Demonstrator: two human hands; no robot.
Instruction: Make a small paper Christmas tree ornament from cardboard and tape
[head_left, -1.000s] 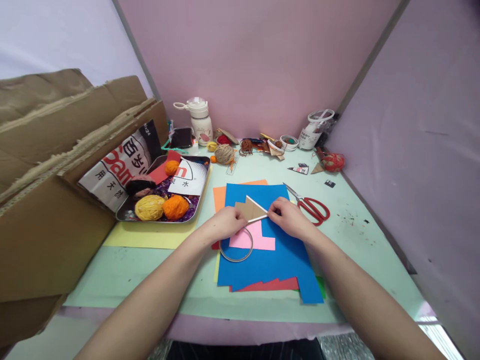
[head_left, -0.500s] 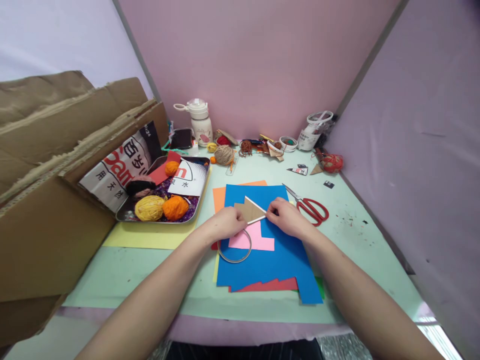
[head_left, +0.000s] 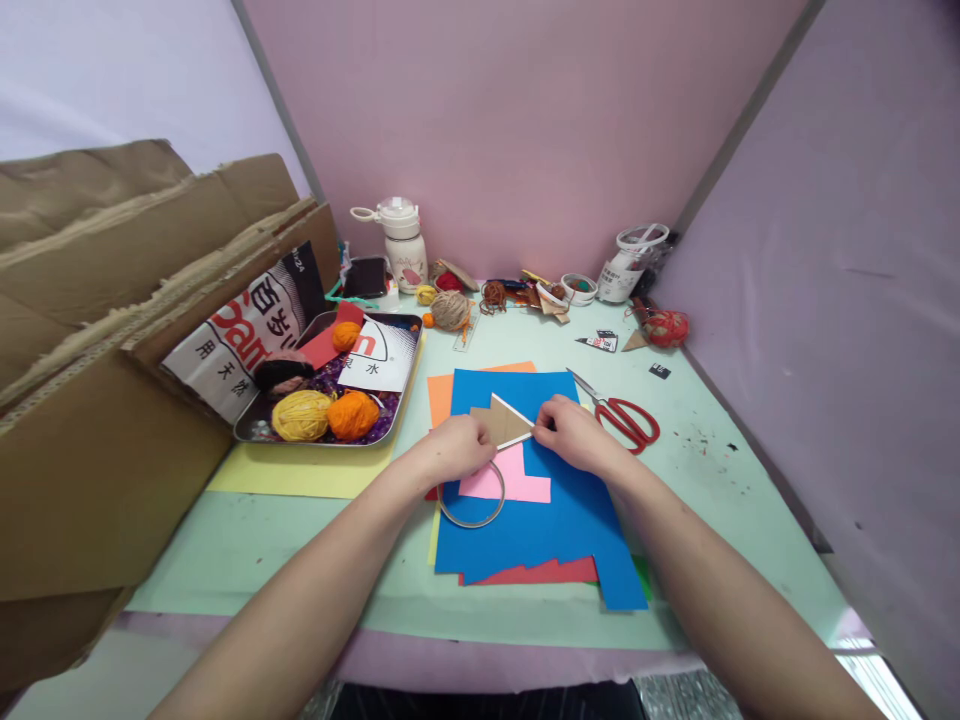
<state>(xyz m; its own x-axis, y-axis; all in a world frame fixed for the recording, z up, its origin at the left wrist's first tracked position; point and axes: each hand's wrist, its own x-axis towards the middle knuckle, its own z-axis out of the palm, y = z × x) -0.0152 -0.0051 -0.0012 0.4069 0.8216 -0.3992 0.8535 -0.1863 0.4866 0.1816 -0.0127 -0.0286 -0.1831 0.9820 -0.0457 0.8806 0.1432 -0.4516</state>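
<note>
Centrally, a brown cardboard cutout point(head_left: 501, 421) w/ a stepped edge and a pale strip along its slanted side is held betw. both hands, just above the blue paper sheet point(head_left: 547, 500). Left hand point(head_left: 454, 450) is closed on the cutout's left end, fingers curled over it, thumb side hidden. Right hand point(head_left: 574, 433) is pinched on the pointed right tip, fingertips point(head_left: 546, 421) drawn tight together; prob. the two-end grip is used so the thin piece is kept flat and steady, though that's a judgement.

Just below the left fingers a thin ring point(head_left: 472, 495), wire or wood, can't tell, lies flat, partly on a pink L-shaped paper piece point(head_left: 510, 478). Pink piece is right under the cutout, matte, straight-cut edges. Blue sheet is smooth, rectangular, stacked over orange, red and green sheets whose edges peek out.

Right of the right fingers, near but not touching, red-handled scissors point(head_left: 622, 414) are laid open-ish, blades metal. Well left of the left hand a shiny metal tray point(head_left: 315, 436) is set w/ fuzzy yarn balls, yellow point(head_left: 301, 415) and orange point(head_left: 353, 414). Far beyond the fingers, at the pink wall, a white bottle point(head_left: 401, 240), a twine ball point(head_left: 450, 309) and small clutter are lined up. Corrugated cardboard point(head_left: 112, 400) stands at far left, rough torn edges. Table surface point(head_left: 712, 480) is pale green, matte.
</note>
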